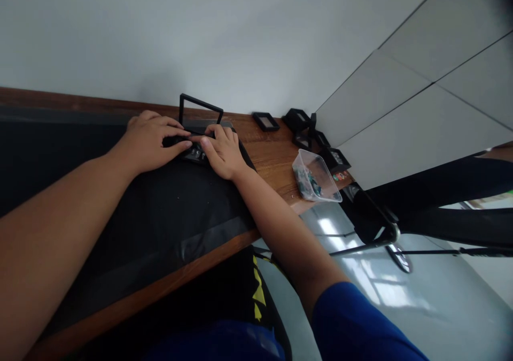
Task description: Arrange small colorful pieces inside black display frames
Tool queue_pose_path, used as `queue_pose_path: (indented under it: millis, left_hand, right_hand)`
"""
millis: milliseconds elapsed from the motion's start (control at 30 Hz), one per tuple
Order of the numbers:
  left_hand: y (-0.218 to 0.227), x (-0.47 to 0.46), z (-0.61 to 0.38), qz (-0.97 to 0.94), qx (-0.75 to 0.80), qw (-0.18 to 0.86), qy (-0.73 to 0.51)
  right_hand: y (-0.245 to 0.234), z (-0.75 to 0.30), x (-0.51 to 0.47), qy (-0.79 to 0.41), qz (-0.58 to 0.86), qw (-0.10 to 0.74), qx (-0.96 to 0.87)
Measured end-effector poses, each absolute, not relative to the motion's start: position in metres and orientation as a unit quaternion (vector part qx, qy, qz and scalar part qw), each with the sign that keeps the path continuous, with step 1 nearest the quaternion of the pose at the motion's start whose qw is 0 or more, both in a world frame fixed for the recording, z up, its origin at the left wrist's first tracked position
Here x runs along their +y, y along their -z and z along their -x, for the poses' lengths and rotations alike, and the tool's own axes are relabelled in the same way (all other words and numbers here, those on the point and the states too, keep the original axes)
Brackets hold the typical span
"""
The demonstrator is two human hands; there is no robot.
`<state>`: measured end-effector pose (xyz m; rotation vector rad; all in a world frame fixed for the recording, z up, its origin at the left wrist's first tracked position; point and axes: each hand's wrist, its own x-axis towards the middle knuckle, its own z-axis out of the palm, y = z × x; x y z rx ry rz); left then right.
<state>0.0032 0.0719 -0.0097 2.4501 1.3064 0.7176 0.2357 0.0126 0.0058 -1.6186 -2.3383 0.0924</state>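
Observation:
On the black mat [160, 216], a small dark panel [195, 153] with light markings lies between my two hands. My left hand [150, 139] comes from the left, its thumb and fingertips on the panel's edge. From the right, my right hand [224, 150] holds the panel's other side, thumb on top and fingers bent over the far edge. Both sets of fingertips nearly meet and hide part of the panel. Just behind them a black rectangular frame [202, 102] stands upright; its lower part is hidden by my hands.
To the right on the wooden tabletop [268, 150] lies a black frame [265, 121], with several more black frames [297, 119] near the corner. A clear plastic box [316, 176] with small bluish pieces sits at the table's edge. A white wall [160, 35] rises behind.

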Motion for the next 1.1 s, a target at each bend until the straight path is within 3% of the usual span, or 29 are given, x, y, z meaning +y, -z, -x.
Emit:
queue_pose_path:
  millis: [567,1100]
  left_hand:
    - [0.017,0.079,0.002,-0.835,0.446,0.149,-0.285]
    - [0.015,0.078,0.001,-0.83,0.45,0.146,-0.297]
  right_hand:
    - [-0.003,-0.24,0.014,-0.062,0.599,0.172,-0.78]
    - [-0.012,-0.231,0.005,-0.066,0.603,0.125,-0.785]
